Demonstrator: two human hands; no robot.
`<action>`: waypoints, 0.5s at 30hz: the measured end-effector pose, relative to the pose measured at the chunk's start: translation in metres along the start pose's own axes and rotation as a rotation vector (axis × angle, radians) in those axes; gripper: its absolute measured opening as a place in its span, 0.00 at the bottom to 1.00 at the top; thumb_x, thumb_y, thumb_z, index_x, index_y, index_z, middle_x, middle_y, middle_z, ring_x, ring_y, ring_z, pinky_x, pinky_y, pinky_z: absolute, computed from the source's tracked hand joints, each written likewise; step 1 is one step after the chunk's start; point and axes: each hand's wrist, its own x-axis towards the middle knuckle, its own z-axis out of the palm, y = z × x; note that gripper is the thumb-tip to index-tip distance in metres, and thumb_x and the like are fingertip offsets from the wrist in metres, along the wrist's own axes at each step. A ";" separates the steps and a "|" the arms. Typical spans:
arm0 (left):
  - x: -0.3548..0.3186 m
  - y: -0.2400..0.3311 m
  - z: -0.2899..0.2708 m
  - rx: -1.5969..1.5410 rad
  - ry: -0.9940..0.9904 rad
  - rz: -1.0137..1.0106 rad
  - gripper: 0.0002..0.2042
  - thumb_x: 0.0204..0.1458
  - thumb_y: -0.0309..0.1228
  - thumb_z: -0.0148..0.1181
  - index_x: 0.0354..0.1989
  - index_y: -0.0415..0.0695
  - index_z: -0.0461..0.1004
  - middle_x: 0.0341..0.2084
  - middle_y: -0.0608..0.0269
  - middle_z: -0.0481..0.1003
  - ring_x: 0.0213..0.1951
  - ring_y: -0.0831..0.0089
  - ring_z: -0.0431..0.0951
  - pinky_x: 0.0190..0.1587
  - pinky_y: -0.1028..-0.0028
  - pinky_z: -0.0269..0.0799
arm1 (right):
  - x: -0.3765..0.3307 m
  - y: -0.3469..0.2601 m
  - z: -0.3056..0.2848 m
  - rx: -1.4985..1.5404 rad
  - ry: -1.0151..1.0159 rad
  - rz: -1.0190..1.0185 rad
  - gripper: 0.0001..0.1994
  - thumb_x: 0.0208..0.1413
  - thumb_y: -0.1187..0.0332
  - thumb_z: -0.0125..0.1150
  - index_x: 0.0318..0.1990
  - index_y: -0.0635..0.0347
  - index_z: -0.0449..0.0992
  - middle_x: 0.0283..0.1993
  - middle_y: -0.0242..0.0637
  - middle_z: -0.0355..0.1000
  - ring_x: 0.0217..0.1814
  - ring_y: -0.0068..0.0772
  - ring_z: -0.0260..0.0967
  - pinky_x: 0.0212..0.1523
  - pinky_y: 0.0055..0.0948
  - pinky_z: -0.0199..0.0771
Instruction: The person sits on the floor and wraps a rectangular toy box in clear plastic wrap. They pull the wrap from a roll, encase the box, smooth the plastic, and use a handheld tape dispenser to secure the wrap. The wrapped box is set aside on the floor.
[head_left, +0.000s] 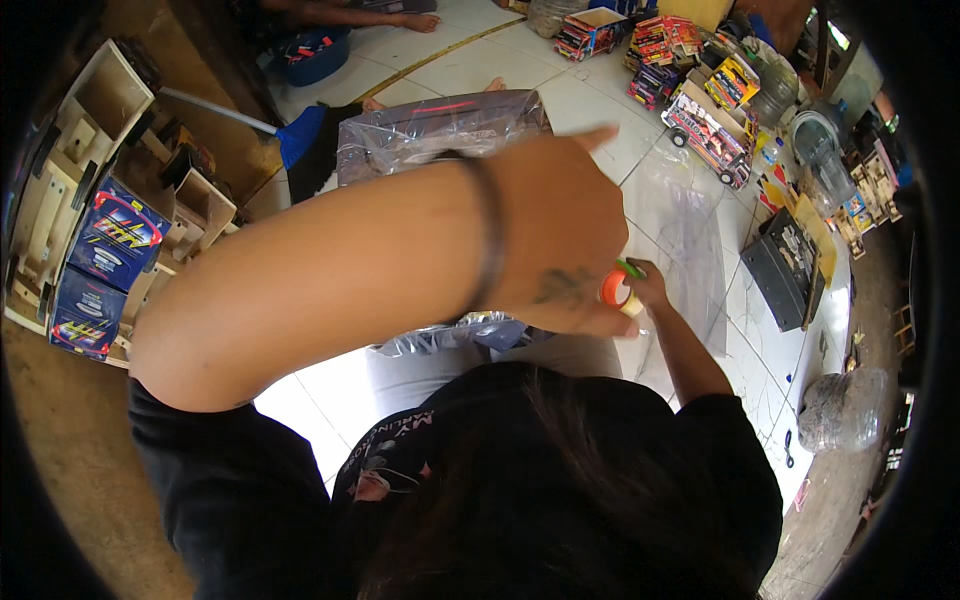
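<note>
My left arm crosses the middle of the view, with a dark band on the wrist. My left hand [565, 225] has its thumb and one finger stretched apart; its other fingers are hidden behind the back of the hand. Just beyond its edge, my right hand [648, 284] is closed around what looks like an orange tape roll [608, 287], partly covered by my left hand. A small green piece [630, 268] shows at the right fingers. Below my left arm and beyond it lies a bundle wrapped in clear plastic [440, 125], its middle covered by the arm.
Clear plastic sheeting [695, 260] lies on the white tiles at right. Farther off stand a toy truck [710, 130], stacked colourful boxes [665, 45] and a black box [785, 265]. Wooden pieces with blue panels [115, 240] and a broom [300, 140] are at left. Another person sits near a blue basin [315, 65].
</note>
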 end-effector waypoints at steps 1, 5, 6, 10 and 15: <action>0.011 0.002 -0.003 -0.047 -0.095 -0.007 0.31 0.51 0.59 0.48 0.22 0.37 0.74 0.16 0.53 0.71 0.24 0.57 0.74 0.58 0.62 0.60 | -0.005 0.004 0.002 0.156 -0.034 0.191 0.24 0.41 0.71 0.64 0.52 0.58 0.75 0.54 0.45 0.69 0.53 0.40 0.69 0.55 0.30 0.67; 0.022 0.005 -0.007 -0.351 -0.289 -0.067 0.32 0.56 0.58 0.42 0.34 0.34 0.75 0.24 0.47 0.74 0.27 0.58 0.75 0.57 0.66 0.64 | -0.011 -0.053 -0.001 -0.619 0.064 0.027 0.33 0.45 0.62 0.69 0.61 0.56 0.65 0.64 0.48 0.59 0.65 0.43 0.58 0.62 0.35 0.59; 0.013 -0.006 -0.008 -0.560 -0.155 -0.018 0.32 0.57 0.57 0.40 0.40 0.34 0.73 0.30 0.46 0.73 0.33 0.58 0.74 0.57 0.65 0.63 | -0.008 -0.087 0.000 -0.410 0.143 -0.277 0.35 0.47 0.59 0.67 0.63 0.57 0.62 0.66 0.48 0.57 0.67 0.44 0.55 0.64 0.37 0.56; -0.065 -0.073 0.007 -0.854 1.137 0.057 0.30 0.62 0.50 0.33 0.59 0.35 0.59 0.56 0.43 0.63 0.59 0.54 0.62 0.64 0.59 0.53 | -0.020 -0.247 0.004 0.469 0.017 -0.701 0.30 0.60 0.54 0.51 0.65 0.62 0.56 0.68 0.46 0.54 0.71 0.41 0.49 0.67 0.33 0.50; -0.105 -0.141 0.149 -1.402 1.446 -0.724 0.39 0.58 0.58 0.34 0.68 0.37 0.45 0.65 0.45 0.52 0.67 0.54 0.50 0.68 0.62 0.38 | -0.064 -0.366 0.041 1.049 -0.374 -0.512 0.30 0.64 0.48 0.40 0.62 0.65 0.60 0.63 0.42 0.62 0.64 0.33 0.58 0.64 0.29 0.53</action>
